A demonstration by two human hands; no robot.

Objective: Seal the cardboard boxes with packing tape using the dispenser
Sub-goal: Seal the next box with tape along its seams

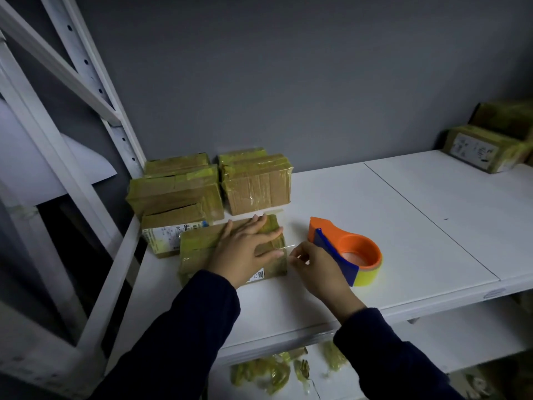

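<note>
Tape [288,247] is the likely trouble — a thin, glinting strip stands off the right edge of the cardboard box [199,246]. A loose end like that could fold on itself or cling to the fingertips before it is pressed down, leaving a wrinkled or half-stuck seal. Whether the strip is joined to the roll cannot be told. If it is, a pull could drag the dispenser [346,251], which lies unheld on the white shelf [418,212] just right of the box. The box could also skid if the weight on it eases, since the shelf looks smooth.

The left grip [245,251] lies wide and flat, fingers straight and spread across the box top, pressing it down; it clasps nothing. The right grip [314,267] is narrow — thumb and fingertips drawn together at the strip's free end, beside the box's right edge. It seems to pinch the strip, though the tape is so fine that the contact is hard to confirm. The box sits near the shelf's front, before stacked taped boxes [256,186].
</note>
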